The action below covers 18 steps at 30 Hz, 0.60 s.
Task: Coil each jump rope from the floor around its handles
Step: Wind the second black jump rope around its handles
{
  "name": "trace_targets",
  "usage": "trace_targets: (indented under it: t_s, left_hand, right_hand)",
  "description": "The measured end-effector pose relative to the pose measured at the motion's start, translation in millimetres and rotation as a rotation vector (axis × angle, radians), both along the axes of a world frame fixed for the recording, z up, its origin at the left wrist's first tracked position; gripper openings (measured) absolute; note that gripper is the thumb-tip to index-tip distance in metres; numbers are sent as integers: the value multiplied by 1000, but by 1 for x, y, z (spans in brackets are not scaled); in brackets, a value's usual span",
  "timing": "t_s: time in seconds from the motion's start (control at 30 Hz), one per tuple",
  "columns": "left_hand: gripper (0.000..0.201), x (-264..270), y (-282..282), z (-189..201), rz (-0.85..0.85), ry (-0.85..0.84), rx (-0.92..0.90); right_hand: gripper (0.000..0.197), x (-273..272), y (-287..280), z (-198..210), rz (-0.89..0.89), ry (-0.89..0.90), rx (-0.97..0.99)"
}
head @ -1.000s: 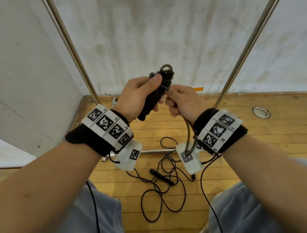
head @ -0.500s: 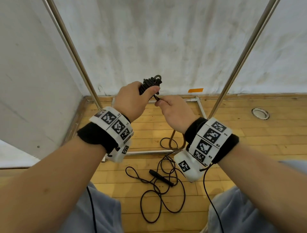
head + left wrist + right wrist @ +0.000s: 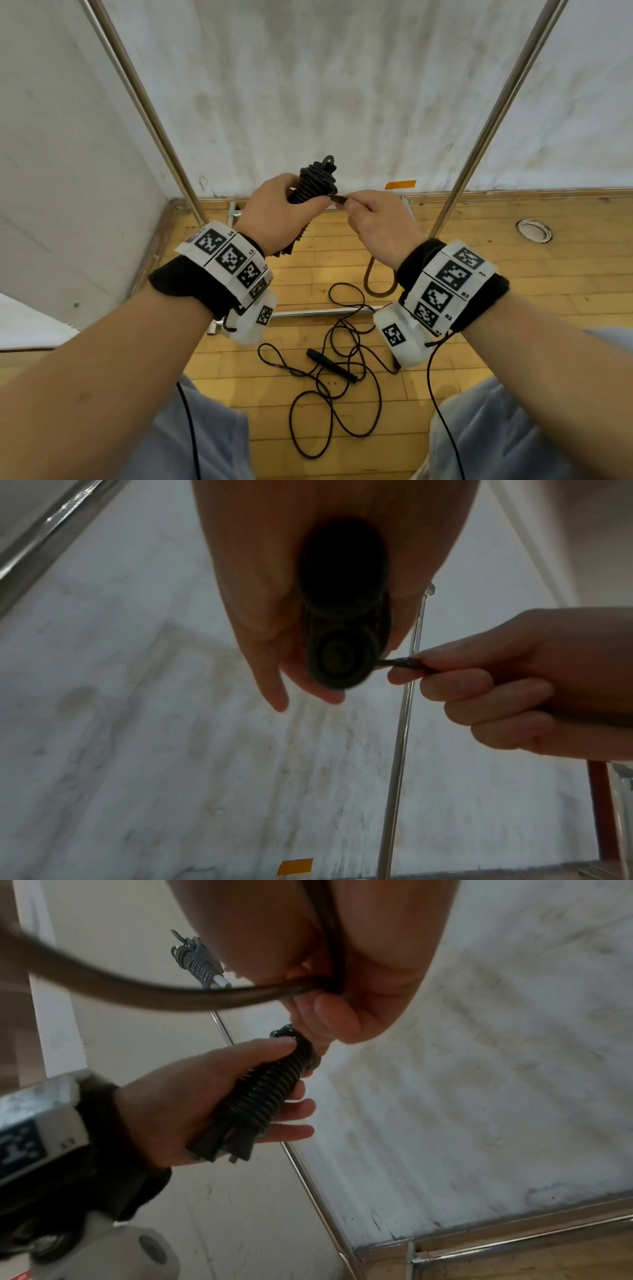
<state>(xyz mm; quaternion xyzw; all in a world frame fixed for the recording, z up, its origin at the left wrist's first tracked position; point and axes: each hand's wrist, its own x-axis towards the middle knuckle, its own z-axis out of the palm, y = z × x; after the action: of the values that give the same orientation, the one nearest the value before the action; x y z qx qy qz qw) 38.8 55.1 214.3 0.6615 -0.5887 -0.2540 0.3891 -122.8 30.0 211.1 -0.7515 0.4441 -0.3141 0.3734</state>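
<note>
My left hand point(image 3: 281, 209) grips a pair of black jump-rope handles point(image 3: 313, 183) held together, with dark cord coiled in tight turns around them point(image 3: 270, 1088). My right hand point(image 3: 373, 219) pinches the free cord point(image 3: 337, 198) just right of the coil and keeps it taut. The rest of that cord hangs in a short loop point(image 3: 378, 287) under my right wrist. The handles' round end caps point(image 3: 342, 656) face the left wrist camera. A second black jump rope point(image 3: 329, 363) lies uncoiled and tangled on the wooden floor below my hands.
Two slanted metal poles point(image 3: 150, 113) point(image 3: 493, 113) stand in front of a white wall. A metal bar point(image 3: 308, 312) runs along the wooden floor under my wrists. A round floor fitting point(image 3: 533, 231) sits at the right, and orange tape point(image 3: 400, 185) marks the wall base.
Both hands moved slightly away and down from a second ago. The hanging cord loop has grown shorter and the coil on the handles thicker. My right hand now pulls the cord out sideways.
</note>
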Motion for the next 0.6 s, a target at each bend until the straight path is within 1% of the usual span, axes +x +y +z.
trace_targets:
  t_s: [0.1,0.13,0.2,0.27,0.33,0.4,0.43,0.53,0.6]
  left_hand:
    - [33,-4,1,-2,-50,127,45]
    - [33,-5,0,-3,-60,132,46]
    - [31,-6,-1,-5,-34,46,2]
    - [33,-4,-3,-5,33,-50,-66]
    - [39,-4,-4,-5,93,-118,-89]
    - [44,-6,-4,-6,100,-145,-61]
    - [44,-7,-3,-6,72,-124,-36]
    - [29,-10,-3,-6,-55,39,34]
    - [31,-10,-2,-3,-99,115,85]
  right_hand:
    - [38,0,2,0,15,12,-61]
    - [38,0,2,0,12,10,-65]
    - [30,1,1,-1,14,12,-30]
    - [20,2,-1,-1,23,23,42]
    - [22,1,-3,0,38,53,120]
    - [29,1,-3,1,54,100,150]
    - [31,1,-3,2,48,126,134]
    - [28,0,-4,4,-6,131,85]
    - [24,-2,-7,4,-29,101,71]
